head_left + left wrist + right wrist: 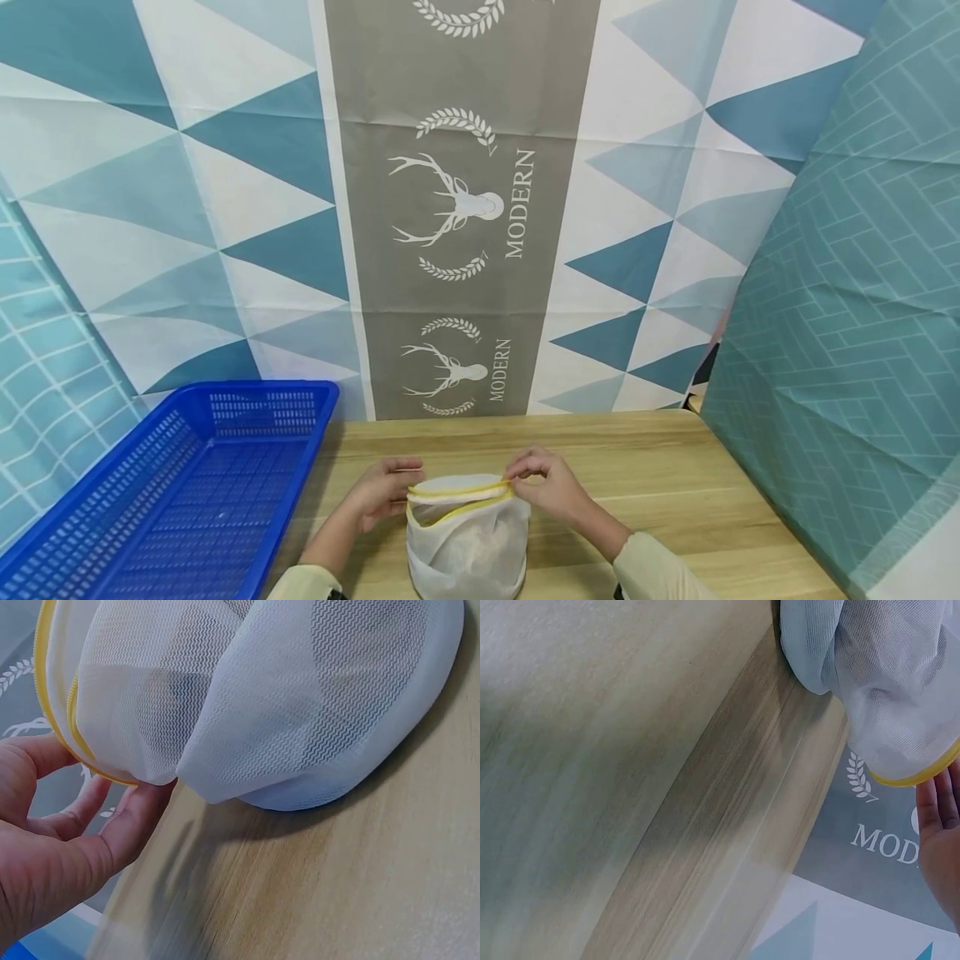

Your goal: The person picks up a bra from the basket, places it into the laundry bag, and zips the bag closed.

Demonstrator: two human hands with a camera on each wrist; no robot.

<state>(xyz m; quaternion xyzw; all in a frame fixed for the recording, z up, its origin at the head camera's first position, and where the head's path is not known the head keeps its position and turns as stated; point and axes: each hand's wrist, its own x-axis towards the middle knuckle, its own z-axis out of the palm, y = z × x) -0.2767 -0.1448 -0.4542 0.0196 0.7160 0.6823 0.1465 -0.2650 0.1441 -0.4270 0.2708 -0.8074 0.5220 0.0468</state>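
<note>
A white mesh laundry bag with a yellow zipper stands on the table at the bottom centre of the head view. Its mouth is partly open, and something pale shows dimly through the mesh, too blurred to name. At the left end of the mouth, my left hand holds the bag's edge; in the left wrist view, fingers touch the mesh beside the yellow trim. My right hand pinches the right end of the yellow zipper edge. Only part of that hand appears in the right wrist view.
A large blue plastic basket with perforated walls stands left of the bag. The wood-grain table ends at a patterned cloth backdrop. A teal patterned sheet hangs along the right side.
</note>
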